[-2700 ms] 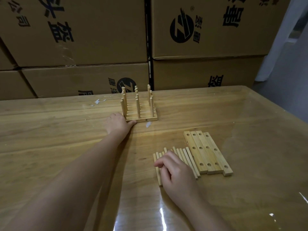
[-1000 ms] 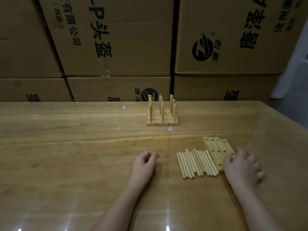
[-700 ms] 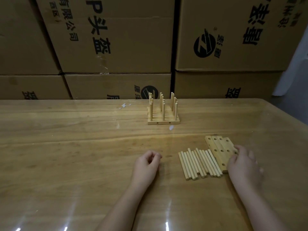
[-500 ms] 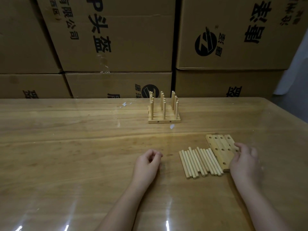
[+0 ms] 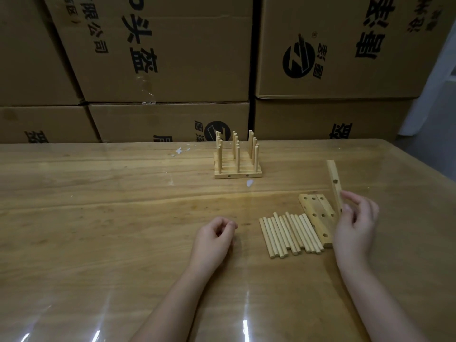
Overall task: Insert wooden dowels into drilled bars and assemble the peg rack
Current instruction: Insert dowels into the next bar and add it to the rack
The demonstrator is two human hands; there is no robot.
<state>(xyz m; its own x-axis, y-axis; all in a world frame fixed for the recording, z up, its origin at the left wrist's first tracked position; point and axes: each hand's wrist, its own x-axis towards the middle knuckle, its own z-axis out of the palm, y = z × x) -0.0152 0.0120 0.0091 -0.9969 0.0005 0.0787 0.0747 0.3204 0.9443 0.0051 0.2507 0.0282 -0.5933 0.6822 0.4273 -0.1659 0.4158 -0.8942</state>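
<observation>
My right hand grips one drilled bar by its lower end, lifted and tilted nearly upright above the table. Three more drilled bars lie flat side by side just left of that hand. Several loose dowels lie in a row to the left of the bars. My left hand rests on the table left of the dowels, fingers curled with nothing in them. A finished peg rack with upright dowels stands farther back on the table.
Stacked cardboard boxes form a wall behind the wooden table. The table's right edge runs diagonally at the right. Small white scraps lie near the back.
My right hand has picked one drilled bar off the flat group and raised it on end. My left hand has stayed curled in place.
</observation>
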